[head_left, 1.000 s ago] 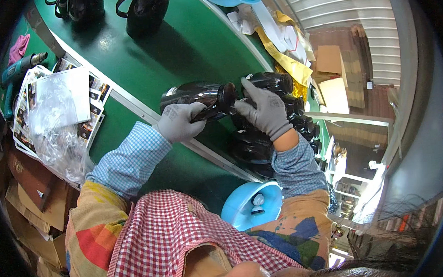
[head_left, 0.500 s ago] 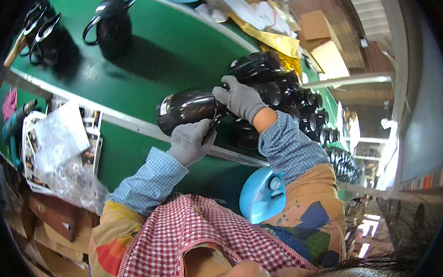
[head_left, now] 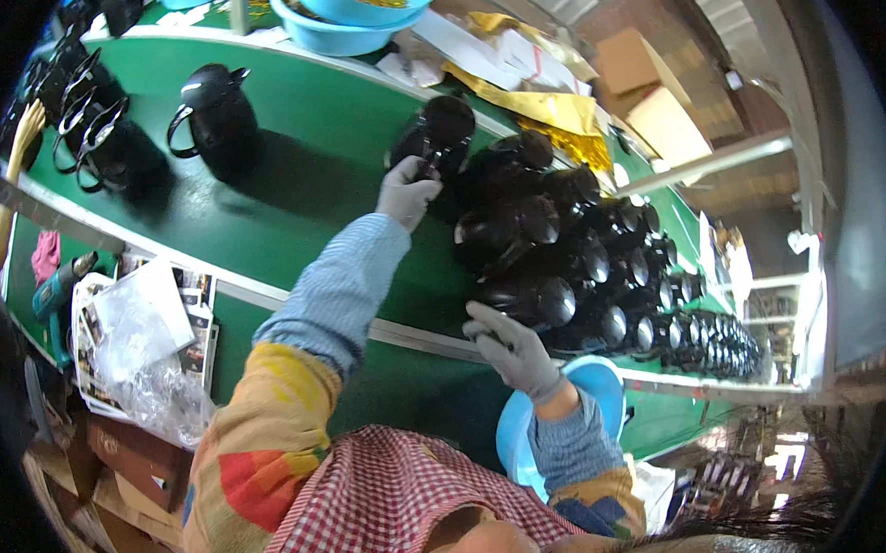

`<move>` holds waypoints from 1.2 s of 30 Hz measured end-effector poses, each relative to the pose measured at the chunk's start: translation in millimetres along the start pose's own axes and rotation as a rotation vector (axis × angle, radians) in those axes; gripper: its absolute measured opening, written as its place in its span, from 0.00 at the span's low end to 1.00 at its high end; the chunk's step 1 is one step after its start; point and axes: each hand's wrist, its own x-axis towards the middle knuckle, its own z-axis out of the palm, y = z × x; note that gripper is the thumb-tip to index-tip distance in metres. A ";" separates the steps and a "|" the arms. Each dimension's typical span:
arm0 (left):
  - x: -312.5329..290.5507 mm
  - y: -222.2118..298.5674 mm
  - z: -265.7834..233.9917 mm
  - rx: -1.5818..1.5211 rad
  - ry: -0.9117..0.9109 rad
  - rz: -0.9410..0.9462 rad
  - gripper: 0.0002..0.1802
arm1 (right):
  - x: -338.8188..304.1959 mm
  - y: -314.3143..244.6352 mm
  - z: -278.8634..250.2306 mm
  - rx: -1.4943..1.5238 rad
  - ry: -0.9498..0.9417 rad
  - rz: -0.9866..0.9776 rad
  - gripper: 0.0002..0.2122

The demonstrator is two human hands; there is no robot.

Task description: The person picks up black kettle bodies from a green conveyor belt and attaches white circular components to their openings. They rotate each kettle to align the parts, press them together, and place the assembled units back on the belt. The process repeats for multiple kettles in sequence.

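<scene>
My left hand (head_left: 408,190), in a grey glove, is reached out over the green work table with its fingers closed on the handle of a glossy black jug (head_left: 445,126). The jug's round end faces up toward me; whether it touches the table I cannot tell. My right hand (head_left: 515,351), gloved too, holds nothing, fingers apart, beside the nearest of several black jugs (head_left: 524,300) packed in rows to the right. Apart from these, another black jug (head_left: 219,118) with a handle and spout stands upright at the left.
More jugs (head_left: 121,153) stand at the far left, near another person's bare arm (head_left: 24,148). Light-blue basins (head_left: 335,37) sit at the back. A blue basin (head_left: 517,443) is below my right arm. A green power tool (head_left: 55,297) lies by plastic-covered printed sheets (head_left: 135,333).
Half a second ago both hands were on one jug near the front rail. My left hand has carried a jug farther back; my right hand has let go and come nearer. The view has shifted.
</scene>
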 end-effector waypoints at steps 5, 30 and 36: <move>-17.9 20.8 21.7 0.658 -0.091 -0.114 0.23 | -32.7 16.4 -12.1 -0.045 0.014 0.081 0.26; -138.3 115.6 -150.5 0.512 0.291 0.200 0.10 | 110.5 -107.3 53.7 -0.736 -0.001 -0.666 0.33; -203.1 89.6 -80.3 0.794 -0.108 0.252 0.14 | 128.0 -107.6 47.4 -0.974 0.017 -0.339 0.46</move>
